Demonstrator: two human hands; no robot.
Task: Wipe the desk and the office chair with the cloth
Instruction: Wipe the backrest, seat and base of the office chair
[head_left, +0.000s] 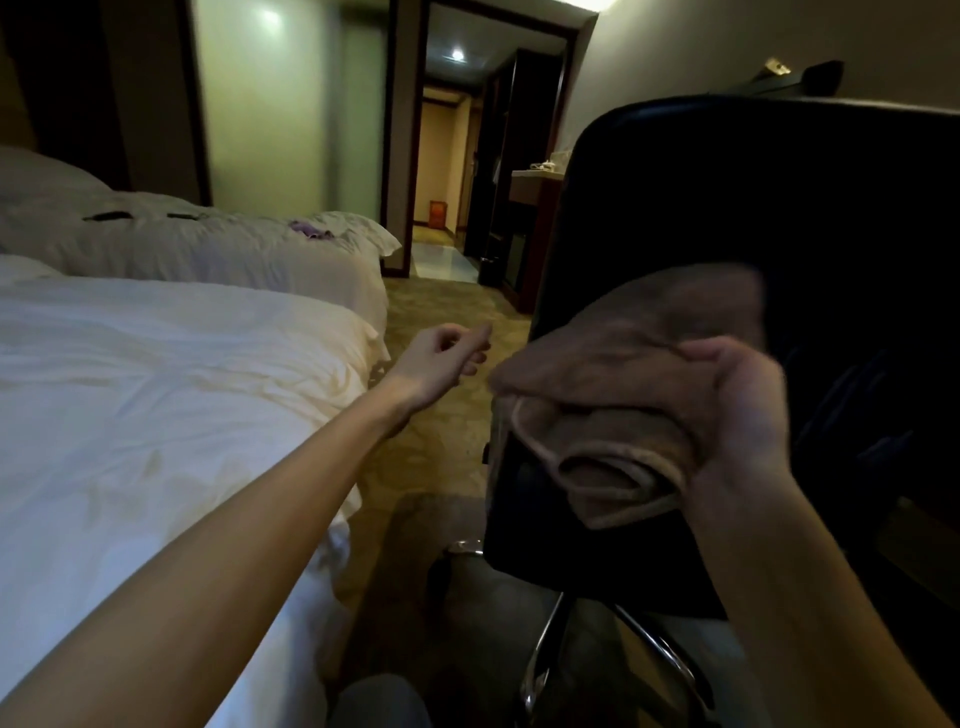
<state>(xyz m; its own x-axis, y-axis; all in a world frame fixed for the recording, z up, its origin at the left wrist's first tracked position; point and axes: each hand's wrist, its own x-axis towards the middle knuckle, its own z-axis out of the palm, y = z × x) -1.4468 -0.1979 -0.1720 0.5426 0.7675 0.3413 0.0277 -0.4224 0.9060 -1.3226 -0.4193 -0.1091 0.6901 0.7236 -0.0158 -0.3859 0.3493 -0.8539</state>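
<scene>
At nine o'clock in our view lies the white bed (156, 395), its sheet rumpled, with a second bed (234, 249) beyond it toward ten. From one to four o'clock the black office chair (727, 218) fills the frame, its back turned to us, with chrome base legs (540, 649) showing beneath at five. Against the chair back, just right of centre, we see the brown cloth (613, 410) — bunched and folded, its upper edge blurred, so we think it presses on the backrest but cannot be sure. Our right hand (743, 415) grips the cloth from four o'clock, fingers curled round its folds. Our left hand (447, 364) hangs near centre over the carpet (441, 306) — apart from the chair, fingers loosely curled, holding nothing.
</scene>
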